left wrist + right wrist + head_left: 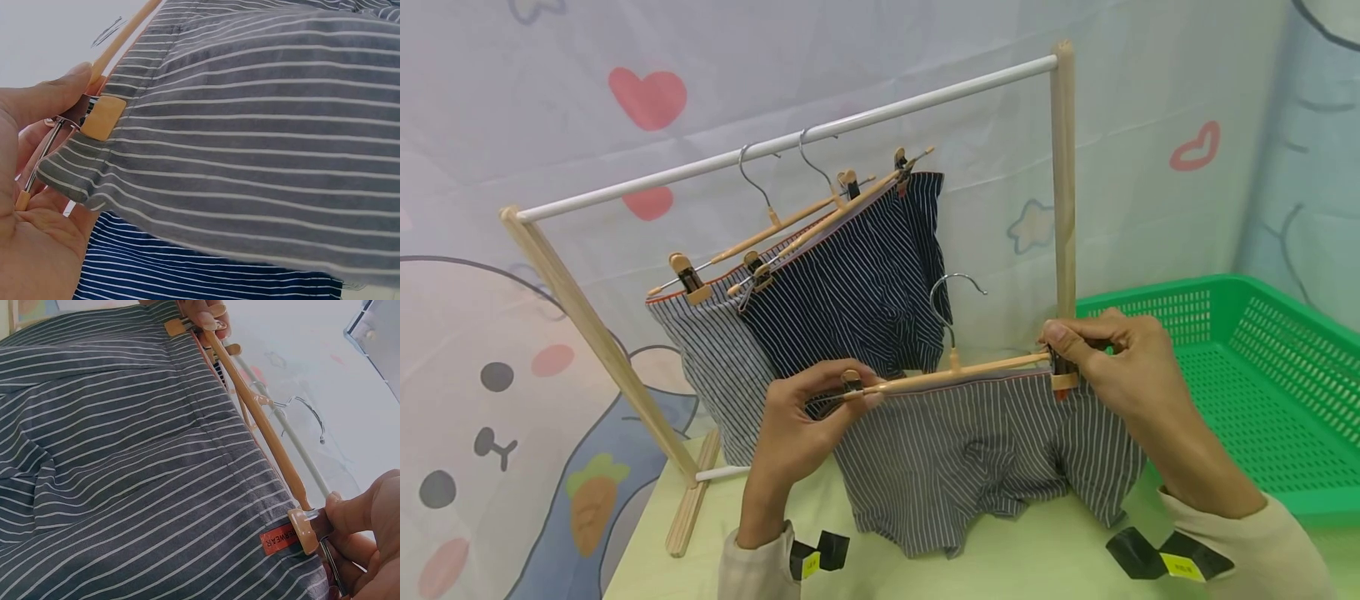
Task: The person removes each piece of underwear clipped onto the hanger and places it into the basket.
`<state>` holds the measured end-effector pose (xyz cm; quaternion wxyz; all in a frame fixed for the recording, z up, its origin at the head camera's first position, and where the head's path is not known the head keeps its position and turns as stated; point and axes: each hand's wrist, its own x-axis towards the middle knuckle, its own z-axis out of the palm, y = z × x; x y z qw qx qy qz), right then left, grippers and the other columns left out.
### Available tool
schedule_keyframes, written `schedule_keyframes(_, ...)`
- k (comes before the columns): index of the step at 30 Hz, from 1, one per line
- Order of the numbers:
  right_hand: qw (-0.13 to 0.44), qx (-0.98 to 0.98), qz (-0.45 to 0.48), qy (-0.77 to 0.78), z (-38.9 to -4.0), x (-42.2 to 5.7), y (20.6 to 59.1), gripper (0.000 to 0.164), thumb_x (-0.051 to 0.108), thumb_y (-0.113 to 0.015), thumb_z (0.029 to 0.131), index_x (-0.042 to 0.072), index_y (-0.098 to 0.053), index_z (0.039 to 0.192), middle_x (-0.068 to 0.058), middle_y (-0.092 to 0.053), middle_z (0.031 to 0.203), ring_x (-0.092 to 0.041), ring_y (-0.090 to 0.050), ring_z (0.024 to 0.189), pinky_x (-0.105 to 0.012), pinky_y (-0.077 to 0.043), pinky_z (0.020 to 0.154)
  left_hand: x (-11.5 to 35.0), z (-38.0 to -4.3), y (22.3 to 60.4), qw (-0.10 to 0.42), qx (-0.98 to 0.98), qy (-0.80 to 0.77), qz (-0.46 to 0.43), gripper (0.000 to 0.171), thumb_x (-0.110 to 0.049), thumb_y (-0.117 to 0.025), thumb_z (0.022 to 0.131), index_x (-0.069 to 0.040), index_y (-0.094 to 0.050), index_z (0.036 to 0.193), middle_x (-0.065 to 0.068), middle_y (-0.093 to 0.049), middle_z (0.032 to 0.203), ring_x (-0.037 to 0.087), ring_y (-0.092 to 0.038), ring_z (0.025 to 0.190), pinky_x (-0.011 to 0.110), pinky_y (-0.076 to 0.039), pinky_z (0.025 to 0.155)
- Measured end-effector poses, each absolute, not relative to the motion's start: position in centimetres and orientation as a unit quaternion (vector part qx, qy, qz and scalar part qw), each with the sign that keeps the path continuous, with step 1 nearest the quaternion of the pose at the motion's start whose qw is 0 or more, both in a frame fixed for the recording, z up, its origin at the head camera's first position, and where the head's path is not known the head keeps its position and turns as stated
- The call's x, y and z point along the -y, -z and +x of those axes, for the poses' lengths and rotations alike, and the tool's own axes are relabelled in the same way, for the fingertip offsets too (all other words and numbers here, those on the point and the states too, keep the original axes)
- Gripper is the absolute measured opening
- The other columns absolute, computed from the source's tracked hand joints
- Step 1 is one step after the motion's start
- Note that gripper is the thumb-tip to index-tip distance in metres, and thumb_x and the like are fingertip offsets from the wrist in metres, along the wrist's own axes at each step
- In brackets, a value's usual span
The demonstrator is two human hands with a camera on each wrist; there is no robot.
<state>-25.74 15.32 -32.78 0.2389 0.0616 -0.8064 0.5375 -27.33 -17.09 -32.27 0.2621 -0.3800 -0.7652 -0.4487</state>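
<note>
A pair of grey boxer shorts with white stripes (925, 467) hangs from a tan clip hanger (992, 367), held in front of the rack with its metal hook upward. My left hand (801, 425) grips the hanger's left end, thumb and fingers around the clip (104, 117) there, which bites the waistband. At the other end, my right hand (1135, 367) pinches the right clip (303, 531). This clip sits on the waistband beside a red label (279, 539). Lower down, the shorts' legs hang loose over the table.
Behind stands a wooden rack (1063, 183) with a white rail (925, 102). Two clip hangers hang there, bearing navy striped shorts (857, 283) and light striped shorts (722, 375). A green plastic basket (1247, 287) stands at the right. The pale table (647, 533) lies below.
</note>
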Motion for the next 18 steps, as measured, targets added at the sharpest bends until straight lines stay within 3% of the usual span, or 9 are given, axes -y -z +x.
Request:
schedule_keyframes(11, 0.244, 0.796, 0.06, -0.551, -25.66, -15.5, 32.68, 0.035, 0.032, -0.068, 0.095, 0.003, -0.075, 0.111, 0.018, -0.058, 0.08, -0.004, -0.052, 0.085, -0.019, -0.05, 0.066, 17.0, -27.2, 32.18, 0.25, 0.772, 0.448, -0.375, 0.02, -0.006, -0.077, 0.085, -0.011, -0.074, 0.104, 0.006, -0.076, 0.097, 0.011, -0.073, 0.092, 0.032, -0.056, 0.089)
schedule_keyframes(18, 0.26, 0.77, 0.074, -0.579, -25.38, -15.3, 32.44, 0.011, 0.027, -0.072, 0.092, 0.022, -0.082, 0.094, 0.02, -0.063, 0.074, -0.009, -0.048, 0.075, -0.023, -0.043, 0.067, 16.95, -27.05, 32.09, 0.256, 0.767, 0.447, -0.383, 0.02, -0.006, -0.077, 0.085, -0.011, -0.074, 0.105, 0.006, -0.076, 0.097, 0.011, -0.074, 0.091, 0.031, -0.058, 0.087)
